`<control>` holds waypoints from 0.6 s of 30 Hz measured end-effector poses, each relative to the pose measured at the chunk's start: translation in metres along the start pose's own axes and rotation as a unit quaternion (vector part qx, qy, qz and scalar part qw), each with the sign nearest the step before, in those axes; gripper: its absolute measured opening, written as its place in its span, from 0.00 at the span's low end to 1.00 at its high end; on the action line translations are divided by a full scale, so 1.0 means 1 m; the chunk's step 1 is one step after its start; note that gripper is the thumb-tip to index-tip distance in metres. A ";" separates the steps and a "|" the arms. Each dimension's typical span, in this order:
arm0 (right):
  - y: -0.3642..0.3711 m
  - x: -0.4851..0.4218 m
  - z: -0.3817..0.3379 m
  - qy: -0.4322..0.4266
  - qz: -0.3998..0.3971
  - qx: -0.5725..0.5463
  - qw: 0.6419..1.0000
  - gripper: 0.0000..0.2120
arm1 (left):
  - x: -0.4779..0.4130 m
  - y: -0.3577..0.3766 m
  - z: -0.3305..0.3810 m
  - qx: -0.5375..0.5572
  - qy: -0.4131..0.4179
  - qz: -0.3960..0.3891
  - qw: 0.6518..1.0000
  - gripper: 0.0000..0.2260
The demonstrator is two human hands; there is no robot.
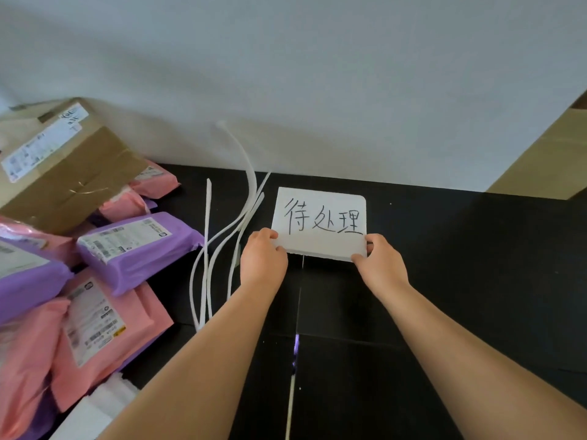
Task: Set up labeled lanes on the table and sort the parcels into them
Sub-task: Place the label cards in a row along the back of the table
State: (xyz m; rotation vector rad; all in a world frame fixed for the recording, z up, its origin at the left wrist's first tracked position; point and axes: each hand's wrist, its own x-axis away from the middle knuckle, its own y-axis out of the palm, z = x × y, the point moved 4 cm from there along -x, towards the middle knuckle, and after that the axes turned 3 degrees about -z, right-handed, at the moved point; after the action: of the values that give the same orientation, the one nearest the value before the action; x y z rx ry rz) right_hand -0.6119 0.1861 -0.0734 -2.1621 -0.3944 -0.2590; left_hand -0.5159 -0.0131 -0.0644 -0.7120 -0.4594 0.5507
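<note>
A white foam label board (320, 222) with black handwritten characters lies near the back of the black table (460, 281). My left hand (263, 258) pinches its lower left corner and my right hand (379, 262) pinches its lower right corner. Several long white foam strips (222, 242) lie just left of the board. Pink and purple parcel bags, among them a purple one (136, 246) and a pink one (101, 331), are piled at the left with a cardboard box (63, 166) on top.
A pale wall (317, 90) runs behind the table. A brown cardboard surface (546, 160) stands at the far right. White foam pieces (98, 404) lie at the lower left edge. A thin seam (298, 312) runs down the table between my arms.
</note>
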 end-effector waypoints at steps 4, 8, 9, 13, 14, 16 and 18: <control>0.016 -0.034 -0.018 -0.006 -0.004 0.001 1.000 0.23 | -0.038 0.004 -0.008 -0.019 0.004 -0.024 1.000 0.19; 0.027 -0.057 -0.030 -0.004 -0.004 0.014 1.000 0.22 | -0.068 0.012 -0.012 -0.058 0.019 -0.067 0.996 0.20; 0.029 -0.062 -0.032 -0.002 -0.005 0.020 1.000 0.22 | -0.074 0.014 -0.013 -0.077 0.033 -0.071 0.994 0.20; 0.037 -0.071 -0.036 -0.003 -0.004 0.026 1.000 0.22 | -0.095 0.018 -0.015 -0.163 0.078 -0.076 0.981 0.19; 0.039 -0.072 -0.038 -0.009 -0.004 0.025 1.000 0.22 | -0.098 0.017 -0.015 -0.200 0.093 -0.072 0.973 0.18; 0.043 -0.076 -0.044 -0.025 -0.008 0.024 0.999 0.23 | -0.103 0.016 -0.016 -0.266 0.102 -0.075 0.956 0.16; 0.047 -0.078 -0.053 -0.037 -0.017 0.027 0.999 0.24 | -0.103 0.012 -0.018 -0.300 0.084 -0.121 0.942 0.13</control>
State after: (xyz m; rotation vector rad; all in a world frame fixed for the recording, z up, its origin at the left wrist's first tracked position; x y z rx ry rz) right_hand -0.6689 0.1023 -0.1037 -2.1185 -0.4751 -0.1851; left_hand -0.5883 -0.0768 -0.1063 -1.2562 -0.5505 0.1037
